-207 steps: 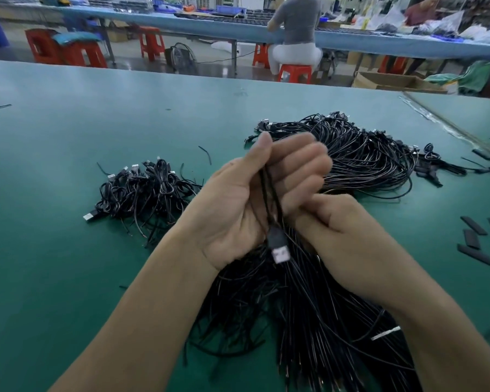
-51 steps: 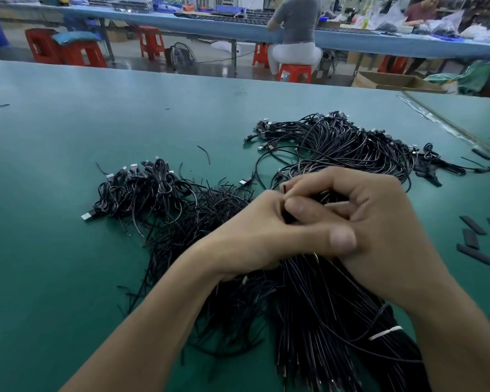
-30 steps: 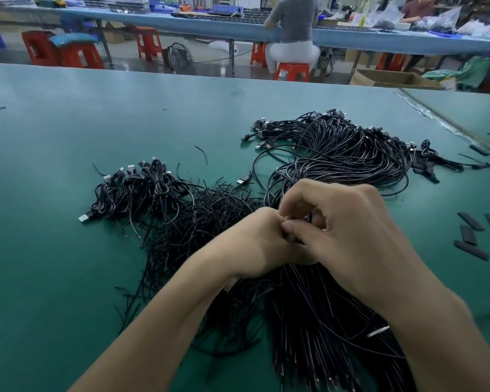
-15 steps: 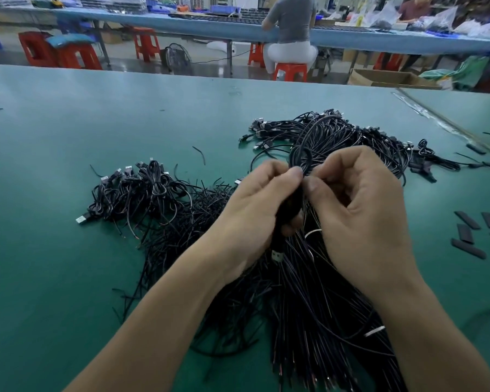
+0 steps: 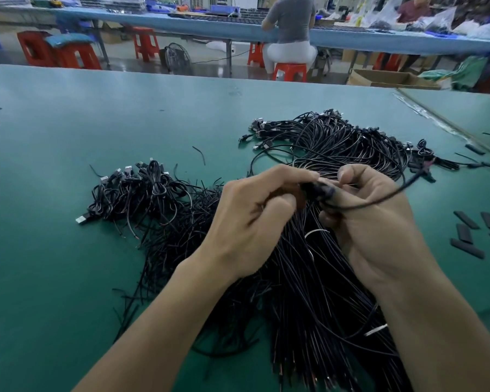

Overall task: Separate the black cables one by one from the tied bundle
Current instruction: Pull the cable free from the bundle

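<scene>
A large bundle of black cables (image 5: 309, 301) lies on the green table, bound by a white tie (image 5: 375, 330) near its lower end. My left hand (image 5: 249, 222) and my right hand (image 5: 371, 222) meet above the bundle. Both pinch one black cable (image 5: 379, 200) by its plug end, and the cable trails out to the right over my right hand. A second white tie (image 5: 314, 232) shows between my hands. Separated cables with USB plugs form a small pile (image 5: 142, 193) at the left.
A big heap of looped black cables (image 5: 337, 145) lies beyond my hands. Short black sleeve pieces (image 5: 470, 230) lie scattered at the right. The green table (image 5: 68, 278) stretches left. A person sits at a far blue bench (image 5: 290, 26) among red stools.
My hands have shifted apart and turned; the cable that stood upright between them half a second ago now runs sideways and swings out to the right.
</scene>
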